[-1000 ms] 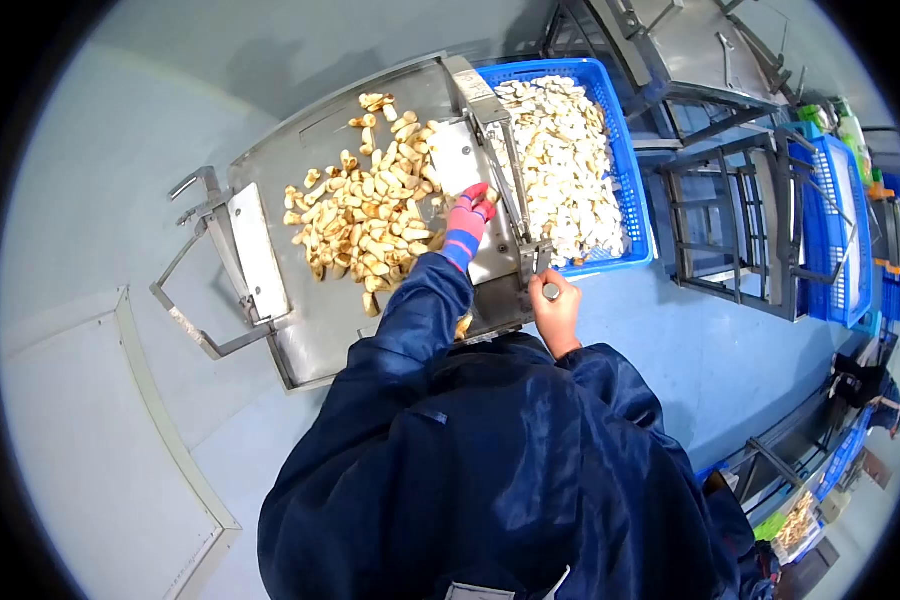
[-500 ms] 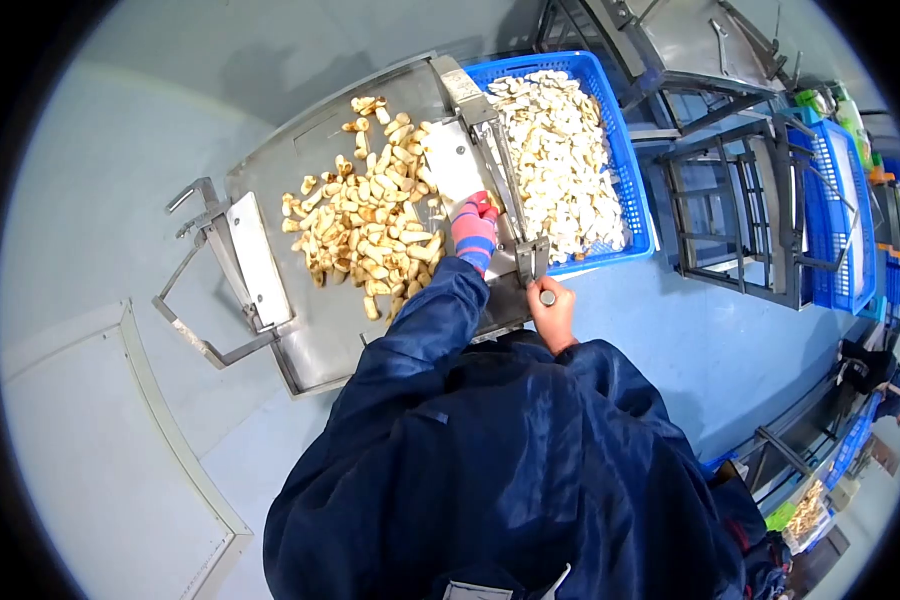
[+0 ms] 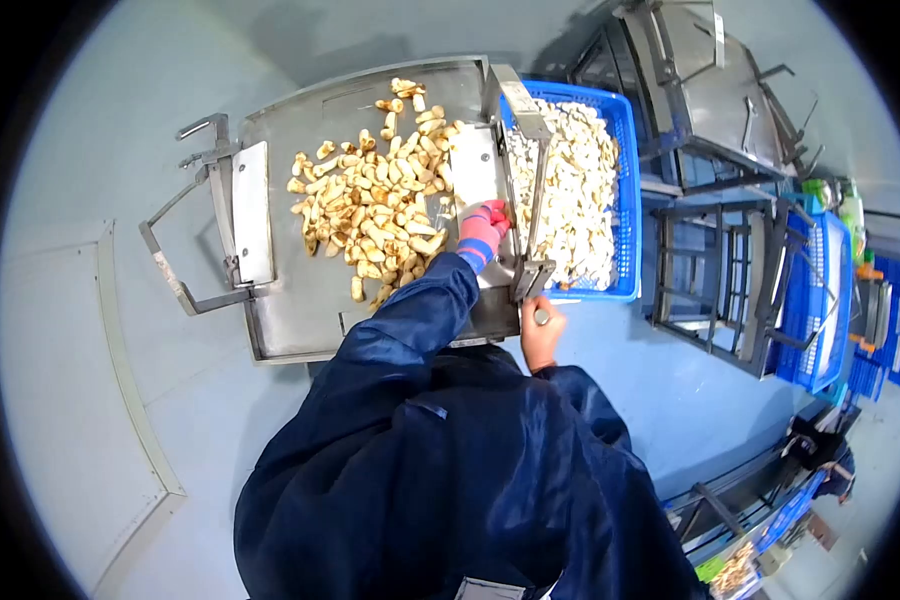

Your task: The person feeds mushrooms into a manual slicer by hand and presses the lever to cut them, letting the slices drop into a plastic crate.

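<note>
My left hand, in a pink and blue striped glove, is closed at the white plate beside the hinged metal cutter. Its fingers are bunched near the blade, and what they hold is too small to name. My bare right hand is wrapped round the cutter handle. Whole brownish mushrooms lie in a heap on the metal table, left of my left hand. Pale slices fill the blue basket on the cutter's far side.
A second metal cutter is fixed at the table's left edge. Metal frames and blue crates stand on the right. Another metal table is at the upper right. A person in dark clothes is at the lower right.
The camera view has shifted. The cutter's arm now stands apart from the plate edge, with my right hand still on its handle. My left hand remains by the blade.
</note>
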Tool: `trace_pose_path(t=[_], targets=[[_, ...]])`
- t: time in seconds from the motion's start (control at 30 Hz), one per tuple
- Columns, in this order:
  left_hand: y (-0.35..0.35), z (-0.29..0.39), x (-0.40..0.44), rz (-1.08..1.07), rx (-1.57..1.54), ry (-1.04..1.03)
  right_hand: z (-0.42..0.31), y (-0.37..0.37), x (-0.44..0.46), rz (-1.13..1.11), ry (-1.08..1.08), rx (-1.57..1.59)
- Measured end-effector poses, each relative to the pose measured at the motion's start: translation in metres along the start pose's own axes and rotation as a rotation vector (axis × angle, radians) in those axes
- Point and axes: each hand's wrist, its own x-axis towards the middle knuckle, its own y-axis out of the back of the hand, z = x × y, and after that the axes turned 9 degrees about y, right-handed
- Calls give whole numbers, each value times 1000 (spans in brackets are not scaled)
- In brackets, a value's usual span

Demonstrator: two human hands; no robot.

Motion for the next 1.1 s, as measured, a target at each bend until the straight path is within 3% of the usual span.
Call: trace_pose_path(t=[0.07,0.17,0.2,0.3,0.43,0.57,0.67,0.87,1.0,1.1], targets=[[2,-8,5,-63,-104,-17,26,-7,-12,-41,-130,55],[-3,-16,7,88,179,-130,-30,6,15,52,-17,-17],[-3,-6,0,48,133,-98,-43,10,21,20,-84,3],[-10,-1,-2,184,295,-191,-10,4,2,-39,-41,-77],[-4,-16,2,195,267,-230,9,-3,-6,-24,-25,-42],[5,33,-32,-7,75,-1,13,-2,-8,-36,-13,-60],[-4,0,-9,21,22,-63,11,-2,-6,-27,-66,7],[-3,-5,-1,71,222,-111,-46,15,27,-33,-65,-67],[-5,-6,2,118,311,-119,7,-3,-6,14,-14,-51],[0,9,-4,126,376,-127,-6,2,4,-4,-30,-33]])
